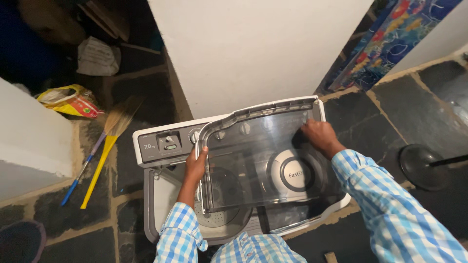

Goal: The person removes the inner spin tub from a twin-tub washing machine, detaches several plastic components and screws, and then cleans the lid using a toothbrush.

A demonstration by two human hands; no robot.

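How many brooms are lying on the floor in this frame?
2, side by side on the stone floor left of the washing machine: one with a yellow handle, one with a blue-tipped handle. Their bristle heads overlap.

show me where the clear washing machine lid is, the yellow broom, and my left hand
clear lid (253,160): head view, middle of the transparent panel.
yellow broom (100,165): head view, on its yellow handle.
left hand (196,165): head view, back of the hand.

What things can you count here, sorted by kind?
Washing machine: 1
Clear lid: 1
Brooms: 2
Yellow bag: 1
Hands, left hand and right hand, both gripping the lid: 2
Total: 7
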